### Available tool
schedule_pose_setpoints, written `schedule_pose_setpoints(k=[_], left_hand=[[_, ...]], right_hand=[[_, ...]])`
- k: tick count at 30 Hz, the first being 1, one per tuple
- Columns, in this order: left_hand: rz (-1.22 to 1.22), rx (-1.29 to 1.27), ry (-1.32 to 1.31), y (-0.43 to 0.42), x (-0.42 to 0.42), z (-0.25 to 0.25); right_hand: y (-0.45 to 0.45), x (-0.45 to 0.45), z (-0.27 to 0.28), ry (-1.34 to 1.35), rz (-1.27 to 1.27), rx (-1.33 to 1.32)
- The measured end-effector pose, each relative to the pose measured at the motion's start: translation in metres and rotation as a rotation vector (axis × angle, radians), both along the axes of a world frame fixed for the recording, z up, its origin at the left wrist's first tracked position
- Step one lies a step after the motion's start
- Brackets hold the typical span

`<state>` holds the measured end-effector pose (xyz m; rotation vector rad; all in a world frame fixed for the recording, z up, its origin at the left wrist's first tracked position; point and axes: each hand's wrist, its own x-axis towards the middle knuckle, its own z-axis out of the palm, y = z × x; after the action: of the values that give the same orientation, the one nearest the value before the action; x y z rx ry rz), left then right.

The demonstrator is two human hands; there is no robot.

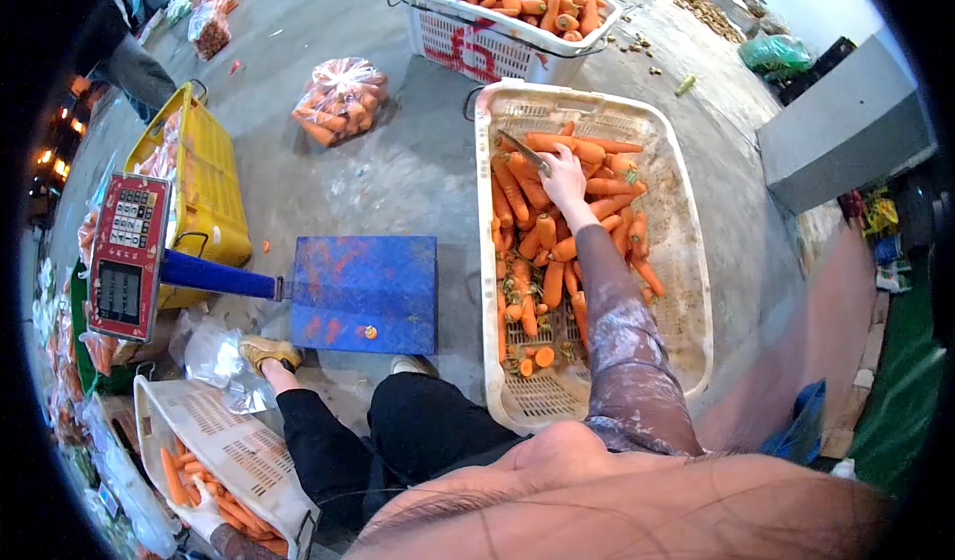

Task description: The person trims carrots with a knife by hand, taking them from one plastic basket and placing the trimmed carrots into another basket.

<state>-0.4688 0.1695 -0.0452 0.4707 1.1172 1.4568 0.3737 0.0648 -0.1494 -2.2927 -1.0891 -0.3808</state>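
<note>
My right hand (564, 174) is closed round the handle of a knife (524, 150), its blade pointing up and left over a heap of carrots (552, 232). The carrots lie in a large white plastic crate (693, 291), with a few cut carrot ends (543, 357) near its front end. At the lower left, my left hand (205, 513), which looks white-gloved, reaches down among the carrots (175, 475) in a second white crate (234, 431). Its fingers are too small and partly hidden to show whether they grip one.
A blue platform scale (365, 296) with a red display (127, 257) stands between the crates. Behind are a bag of carrots (340, 102), a yellow crate (214, 182) and a full white crate (497, 43). A grey pillar (846, 127) is at the right.
</note>
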Motion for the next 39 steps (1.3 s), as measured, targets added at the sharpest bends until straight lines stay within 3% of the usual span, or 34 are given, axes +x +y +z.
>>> schedule_pose_setpoints(k=[2,10,12,15,23,27,29,31,33,35,36,39], left_hand=[[0.062,-0.051,0.031,-0.006,-0.028,-0.007],[0.136,-0.204,-0.002,-0.024,-0.067,-0.035],[0.132,-0.231,-0.017,-0.027,-0.061,-0.038],[0.089,-0.251,-0.026,-0.025,-0.058,-0.045],[-0.152,-0.282,-0.091,-0.011,-0.001,-0.056],[-0.220,-0.272,-0.090,-0.015,0.032,-0.046],[-0.261,-0.281,-0.064,-0.023,0.049,-0.036],[-0.275,-0.238,-0.084,-0.028,0.073,-0.028],[-0.486,-0.090,0.058,-0.028,0.122,-0.006],[-0.643,0.082,0.173,-0.036,0.203,0.030],[-0.744,0.179,0.326,-0.042,0.249,0.053],[-1.138,0.421,0.243,-0.061,0.361,0.093]], right_hand=[[0.022,0.007,0.002,-0.125,0.034,-0.296],[0.030,0.022,-0.020,-0.308,0.108,-0.357],[0.034,0.026,-0.014,-0.381,0.128,-0.545],[0.039,0.024,0.005,-0.255,-0.021,-0.643],[0.037,0.038,0.002,-0.190,0.059,-0.696],[0.026,0.021,0.012,-0.066,0.005,-0.621],[0.006,0.014,0.021,-0.021,0.041,-0.463],[-0.019,0.009,0.033,-0.105,0.128,-0.129],[-0.048,-0.004,0.064,0.175,0.234,0.181],[-0.079,-0.028,0.094,0.866,0.239,0.459],[-0.094,-0.045,0.113,0.931,0.289,0.532],[-0.137,-0.095,0.165,1.131,0.442,0.614]])
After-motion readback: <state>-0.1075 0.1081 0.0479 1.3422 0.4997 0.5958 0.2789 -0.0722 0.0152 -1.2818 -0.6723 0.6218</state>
